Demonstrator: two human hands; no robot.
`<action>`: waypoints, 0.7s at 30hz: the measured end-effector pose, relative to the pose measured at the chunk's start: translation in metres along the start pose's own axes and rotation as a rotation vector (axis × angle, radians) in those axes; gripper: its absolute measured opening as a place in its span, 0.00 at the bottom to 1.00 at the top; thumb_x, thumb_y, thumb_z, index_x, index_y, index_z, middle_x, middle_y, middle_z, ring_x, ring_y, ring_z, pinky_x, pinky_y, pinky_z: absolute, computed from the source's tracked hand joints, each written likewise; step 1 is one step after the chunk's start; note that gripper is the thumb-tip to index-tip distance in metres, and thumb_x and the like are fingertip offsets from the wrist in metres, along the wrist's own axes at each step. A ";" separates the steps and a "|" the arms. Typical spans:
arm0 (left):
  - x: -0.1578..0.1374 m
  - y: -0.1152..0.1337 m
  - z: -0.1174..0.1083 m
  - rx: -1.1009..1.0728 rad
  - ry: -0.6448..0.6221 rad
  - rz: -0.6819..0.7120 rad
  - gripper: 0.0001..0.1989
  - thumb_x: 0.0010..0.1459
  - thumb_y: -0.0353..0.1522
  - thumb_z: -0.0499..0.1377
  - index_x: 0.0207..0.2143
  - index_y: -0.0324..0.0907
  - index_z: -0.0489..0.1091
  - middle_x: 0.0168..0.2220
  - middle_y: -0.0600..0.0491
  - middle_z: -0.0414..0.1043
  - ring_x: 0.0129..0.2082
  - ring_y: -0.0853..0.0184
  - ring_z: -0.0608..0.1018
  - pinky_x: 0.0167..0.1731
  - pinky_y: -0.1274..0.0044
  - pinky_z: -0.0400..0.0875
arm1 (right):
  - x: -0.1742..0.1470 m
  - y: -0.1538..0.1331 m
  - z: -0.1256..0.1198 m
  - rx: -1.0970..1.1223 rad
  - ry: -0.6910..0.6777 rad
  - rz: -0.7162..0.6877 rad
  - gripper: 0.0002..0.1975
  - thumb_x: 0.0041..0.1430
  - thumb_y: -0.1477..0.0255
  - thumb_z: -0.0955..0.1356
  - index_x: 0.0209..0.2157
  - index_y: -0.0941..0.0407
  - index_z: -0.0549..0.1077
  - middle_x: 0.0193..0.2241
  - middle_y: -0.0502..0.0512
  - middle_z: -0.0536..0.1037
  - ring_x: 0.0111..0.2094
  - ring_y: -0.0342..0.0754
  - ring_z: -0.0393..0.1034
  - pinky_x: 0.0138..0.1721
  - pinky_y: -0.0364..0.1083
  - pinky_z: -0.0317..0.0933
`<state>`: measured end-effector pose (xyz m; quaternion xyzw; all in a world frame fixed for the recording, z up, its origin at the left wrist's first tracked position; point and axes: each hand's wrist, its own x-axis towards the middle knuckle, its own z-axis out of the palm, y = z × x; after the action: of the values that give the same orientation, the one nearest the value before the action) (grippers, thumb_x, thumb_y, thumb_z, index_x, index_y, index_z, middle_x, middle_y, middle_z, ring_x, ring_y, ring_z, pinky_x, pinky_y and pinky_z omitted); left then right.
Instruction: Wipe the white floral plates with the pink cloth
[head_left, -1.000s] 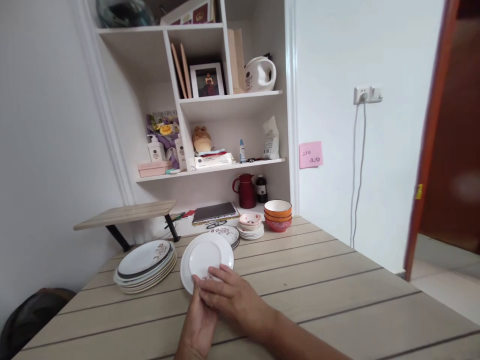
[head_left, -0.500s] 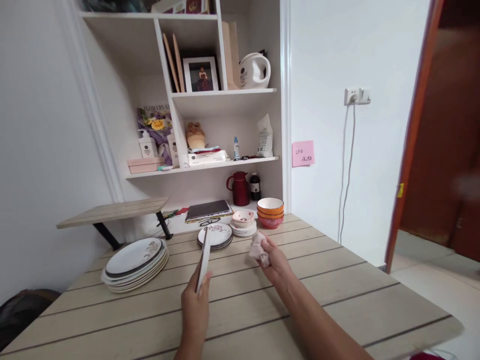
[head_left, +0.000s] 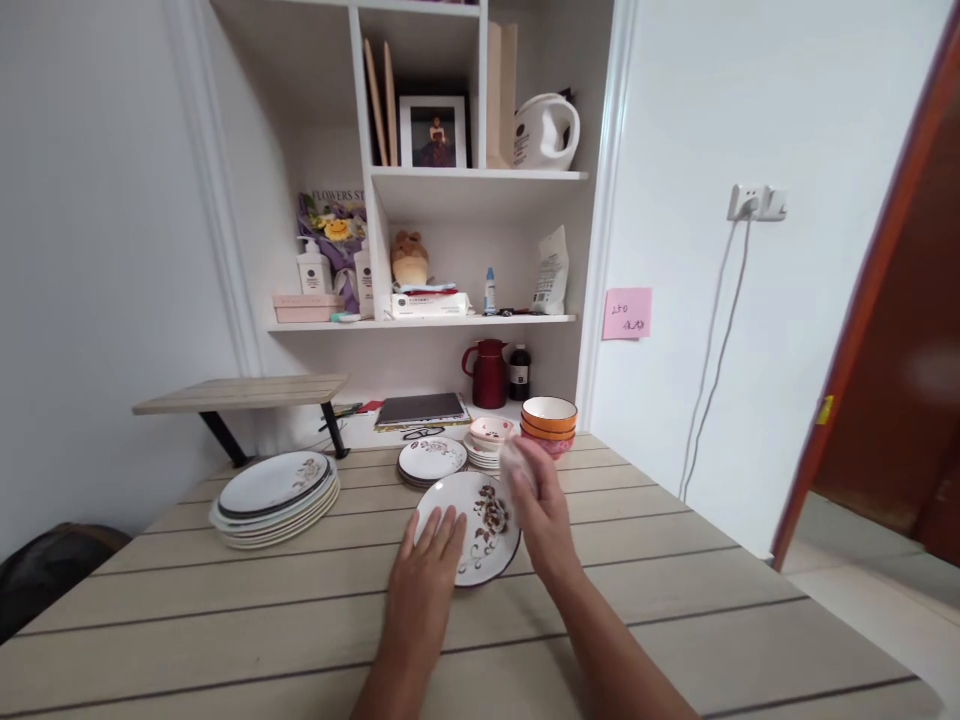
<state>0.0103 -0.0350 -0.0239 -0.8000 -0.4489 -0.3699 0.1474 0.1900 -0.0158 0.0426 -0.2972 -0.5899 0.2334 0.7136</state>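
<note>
My left hand [head_left: 424, 560] grips a white plate [head_left: 476, 570] with a dark rim and brown flowers at its left edge. The fingers lie over the face; the thumb is hidden. The plate is tilted, its decorated face towards me. At the plate's right edge, my right hand [head_left: 546, 515] is closed round a crumpled pale cloth or tissue [head_left: 516, 465], blurred by motion. Just beyond stands a short stack of similar flowered plates [head_left: 433, 458]. Beside it, small pinkish dishes [head_left: 491, 430] rest on little white plates [head_left: 482, 458].
Larger plates [head_left: 274, 490] are stacked on the left of the wooden table [head_left: 300, 640], near a small raised shelf [head_left: 240, 392]. Orange and red bowls [head_left: 549, 420] stand nested at the back right. Behind are a red jug [head_left: 489, 375], a dark bottle [head_left: 519, 373] and a laptop [head_left: 421, 408].
The plate in my left hand has turned from edge-on to face me and shifted right. My right hand has brought the cloth up to the plate's right side. The view has shifted slightly.
</note>
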 end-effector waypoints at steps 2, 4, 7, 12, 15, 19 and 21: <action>0.000 0.000 -0.002 -0.018 -0.004 -0.042 0.25 0.59 0.25 0.50 0.56 0.54 0.63 0.55 0.54 0.69 0.56 0.59 0.69 0.61 0.58 0.51 | -0.003 -0.003 0.003 -0.008 -0.240 0.026 0.20 0.61 0.60 0.62 0.52 0.52 0.70 0.55 0.56 0.69 0.59 0.52 0.56 0.61 0.53 0.44; 0.000 -0.001 -0.005 -0.031 0.005 -0.080 0.23 0.58 0.25 0.51 0.53 0.55 0.66 0.50 0.55 0.74 0.52 0.60 0.73 0.62 0.58 0.45 | -0.003 0.001 0.004 0.069 -0.254 0.134 0.22 0.62 0.57 0.59 0.52 0.52 0.69 0.56 0.55 0.68 0.60 0.52 0.56 0.61 0.53 0.44; 0.000 -0.001 -0.010 -0.015 0.032 -0.126 0.22 0.59 0.26 0.50 0.52 0.54 0.68 0.42 0.53 0.77 0.44 0.61 0.76 0.63 0.59 0.40 | 0.000 0.012 0.000 0.178 0.053 0.337 0.25 0.60 0.55 0.60 0.55 0.51 0.66 0.57 0.55 0.68 0.58 0.52 0.59 0.59 0.53 0.48; 0.000 -0.001 -0.014 0.001 0.069 -0.146 0.23 0.58 0.24 0.50 0.53 0.54 0.67 0.45 0.52 0.76 0.46 0.59 0.74 0.63 0.57 0.36 | -0.003 0.020 0.000 0.512 -0.203 0.912 0.25 0.56 0.56 0.66 0.51 0.56 0.69 0.45 0.60 0.77 0.42 0.51 0.73 0.44 0.50 0.64; 0.001 -0.002 -0.014 0.003 0.032 -0.132 0.22 0.58 0.25 0.51 0.51 0.55 0.69 0.45 0.53 0.76 0.47 0.58 0.74 0.62 0.55 0.38 | -0.011 0.016 0.010 0.770 -0.359 1.105 0.24 0.58 0.56 0.63 0.49 0.59 0.70 0.40 0.61 0.79 0.38 0.51 0.74 0.39 0.51 0.67; 0.003 -0.002 -0.011 -0.012 -0.028 -0.092 0.22 0.56 0.24 0.53 0.48 0.57 0.71 0.44 0.53 0.77 0.51 0.57 0.71 0.61 0.54 0.44 | -0.022 0.021 0.020 0.746 -0.270 1.300 0.16 0.56 0.69 0.65 0.45 0.63 0.71 0.33 0.62 0.81 0.32 0.51 0.76 0.38 0.52 0.69; 0.003 -0.002 -0.010 0.005 -0.059 -0.086 0.23 0.55 0.23 0.52 0.47 0.57 0.71 0.45 0.52 0.76 0.54 0.56 0.69 0.59 0.53 0.46 | -0.026 0.027 0.023 0.729 -0.211 1.320 0.14 0.55 0.74 0.65 0.42 0.64 0.72 0.30 0.61 0.81 0.29 0.50 0.76 0.37 0.51 0.70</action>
<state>0.0055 -0.0376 -0.0151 -0.7902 -0.4880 -0.3509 0.1201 0.1626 -0.0107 0.0088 -0.3099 -0.2406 0.8190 0.4186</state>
